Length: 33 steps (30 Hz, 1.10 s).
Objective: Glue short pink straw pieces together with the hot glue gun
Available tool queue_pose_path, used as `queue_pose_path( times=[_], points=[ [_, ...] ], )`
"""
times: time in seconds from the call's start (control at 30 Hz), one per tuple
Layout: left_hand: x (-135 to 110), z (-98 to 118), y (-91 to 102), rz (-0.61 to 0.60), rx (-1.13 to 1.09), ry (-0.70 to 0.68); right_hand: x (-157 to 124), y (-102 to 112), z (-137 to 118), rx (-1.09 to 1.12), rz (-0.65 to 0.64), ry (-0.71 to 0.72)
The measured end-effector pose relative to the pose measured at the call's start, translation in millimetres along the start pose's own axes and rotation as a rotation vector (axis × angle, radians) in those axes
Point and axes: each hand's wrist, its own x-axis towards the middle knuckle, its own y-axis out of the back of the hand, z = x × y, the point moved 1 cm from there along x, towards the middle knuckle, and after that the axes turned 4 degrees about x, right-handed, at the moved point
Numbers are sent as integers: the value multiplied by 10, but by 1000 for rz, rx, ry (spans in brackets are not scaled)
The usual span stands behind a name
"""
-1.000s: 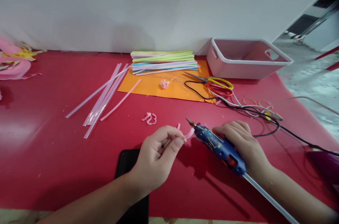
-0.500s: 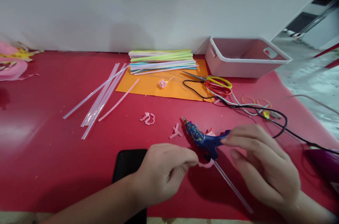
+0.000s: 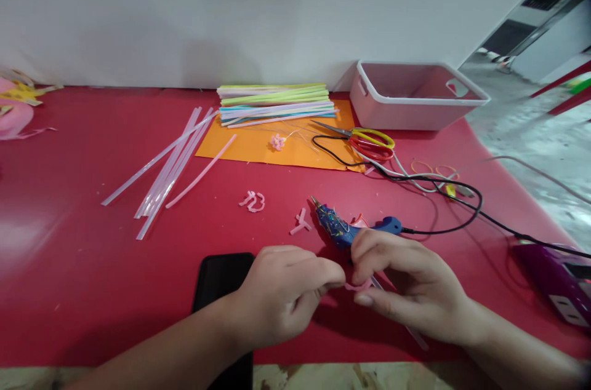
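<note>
My left hand pinches one end of a short curved pink strip, which looks like a bit of pipe cleaner. Around the strip's other end, my right hand has thumb and forefinger apart, with a gap between them. Beyond that hand a blue glue gun lies on its side, its nozzle toward the far left and strands of dried glue on its body. A clear glue stick runs back from it, partly hidden by my right hand. Short pink pieces and curled pink bits lie left of the nozzle.
On the red table lie clear glue sticks, a pink stem and a black phone. Farther back are coloured pipe cleaners, a small pink flower, scissors and a bin. Cables cross the right side.
My right hand has left the glue gun's handle and come down and left to the pink strip. My left hand keeps its pinch on the strip. The view has shifted slightly.
</note>
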Motion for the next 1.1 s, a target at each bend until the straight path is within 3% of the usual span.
queue_pose_path(
  times=[0.3,0.7,1.1],
  points=[
    [25,24,11,-9,-133,-105,-18,-38,-1,341,-54,-163],
    [41,46,19,-62,-160,-88,-53,-55,67,668,-59,-328],
    [35,45,16,-57,-150,-91,-29,-35,39,726,-152,-446]
  ],
)
